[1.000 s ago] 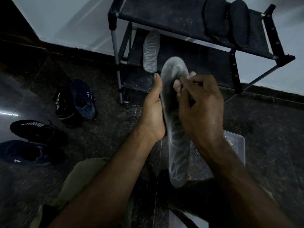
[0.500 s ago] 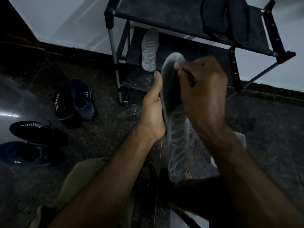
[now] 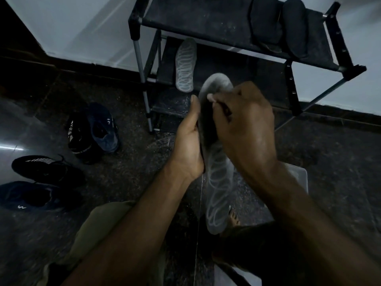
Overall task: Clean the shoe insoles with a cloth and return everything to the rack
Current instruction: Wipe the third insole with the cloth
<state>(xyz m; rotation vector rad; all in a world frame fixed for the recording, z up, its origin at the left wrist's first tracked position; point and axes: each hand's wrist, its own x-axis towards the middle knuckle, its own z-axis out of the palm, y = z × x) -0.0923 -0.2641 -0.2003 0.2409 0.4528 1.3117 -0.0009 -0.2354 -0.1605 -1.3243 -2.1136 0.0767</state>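
Insole (image 3: 218, 195) in the middle of the frame, standing on end, looks thin, light and bendy | left hand (image 3: 188, 141) holds its left edge, a good place to grip | right hand (image 3: 243, 122) is curled, pressing its top; cloth hidden | second insole (image 3: 185, 65) lies on the rack (image 3: 206, 19), upper middle.

A dark speckled floor (image 3: 127, 182) carried four shoes (image 3: 103, 129) at left and a clear plastic tub (image 3: 300, 178). On it stood a black rack (image 3: 206, 19), two dark insoles (image 3: 266, 23) on its top shelf, one pale patterned insole (image 3: 185, 65) below.
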